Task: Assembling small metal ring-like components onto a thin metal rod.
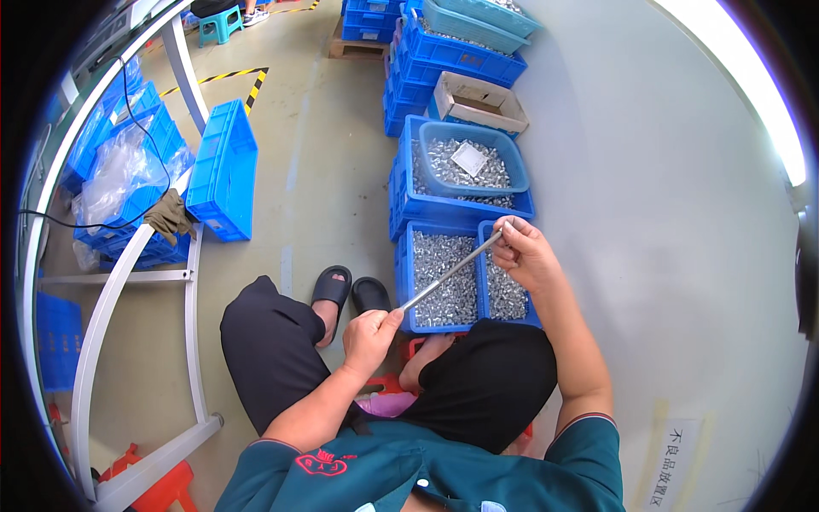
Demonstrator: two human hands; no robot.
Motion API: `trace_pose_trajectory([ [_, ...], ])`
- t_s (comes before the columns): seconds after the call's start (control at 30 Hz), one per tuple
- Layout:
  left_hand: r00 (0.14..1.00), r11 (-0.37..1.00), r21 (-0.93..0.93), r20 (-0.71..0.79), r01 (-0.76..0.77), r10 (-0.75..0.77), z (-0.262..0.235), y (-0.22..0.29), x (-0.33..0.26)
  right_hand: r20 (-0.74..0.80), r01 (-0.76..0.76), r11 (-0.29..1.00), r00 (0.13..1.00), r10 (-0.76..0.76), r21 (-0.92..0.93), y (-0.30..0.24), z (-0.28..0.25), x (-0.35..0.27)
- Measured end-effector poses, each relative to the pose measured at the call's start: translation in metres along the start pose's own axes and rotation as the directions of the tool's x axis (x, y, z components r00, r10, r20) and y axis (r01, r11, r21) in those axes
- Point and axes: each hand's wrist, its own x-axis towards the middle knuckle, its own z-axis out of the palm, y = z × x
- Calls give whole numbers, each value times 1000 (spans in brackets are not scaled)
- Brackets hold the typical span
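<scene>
I see the left hand (368, 340) and right hand (522, 253) each closed on 1 rod (450, 271) end, holding it steady above 2 parts crates (408, 286).

a factory or workshop floor: stacked blue plastic crates (444, 51) stand along a grey wall, several bins (439, 277) brim with small silvery metal parts, yellow-and-black hazard tape (230, 77) marks the concrete floor (324, 136), and a white metal frame (128, 264) holds more crates and plastic bags.
</scene>
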Motion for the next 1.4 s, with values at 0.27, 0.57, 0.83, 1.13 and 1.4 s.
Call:
trace_pose_trajectory([
  [0.27,999,999,14,-2,32,-32,-2,-2,1,-214,28,913,969,-126,-407,-2,20,1],
  [0.57,999,998,-46,-14,38,-39,3,-6,1,-239,14,933,965,-107,-359,1,22,2],
  [0.83,906,765,-528,387,370,-171,9,-11,3,-51,129,954,988,-148,-271,-5,17,-5],
  [1.13,992,979,-163,21,123,-121,5,2,5,-150,-174,822,983,109,-542,22,48,1],
  [1.4,973,947,-224,75,229,-217,6,-6,7,47,-368,801,897,440,-473,28,50,6],
])
